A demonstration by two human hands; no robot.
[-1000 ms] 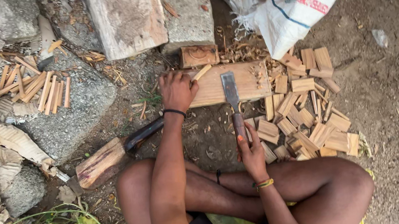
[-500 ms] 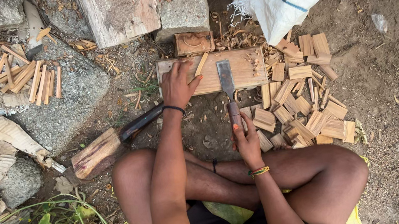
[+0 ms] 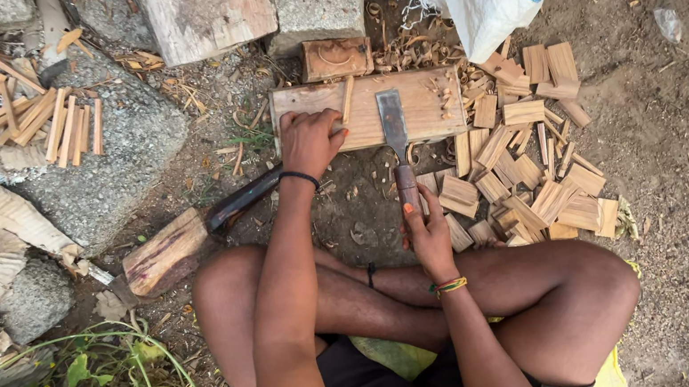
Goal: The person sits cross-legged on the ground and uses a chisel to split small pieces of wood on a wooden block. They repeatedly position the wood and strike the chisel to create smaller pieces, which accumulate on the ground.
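- Left hand [image 3: 309, 140] curled over a thin wood sliver [image 3: 346, 100], pressing it onto the wooden block [image 3: 433, 122] on the ground.
- Right hand [image 3: 427, 231] wrapped around the chisel [image 3: 393, 124] handle, blade lying flat on the block.
- Cut wood pieces [image 3: 530, 172] heaped just right.

An outdoor woodworking spot: bare dirt ground [image 3: 678, 138], stones [image 3: 98, 165], cut wood pieces [image 3: 531, 176].
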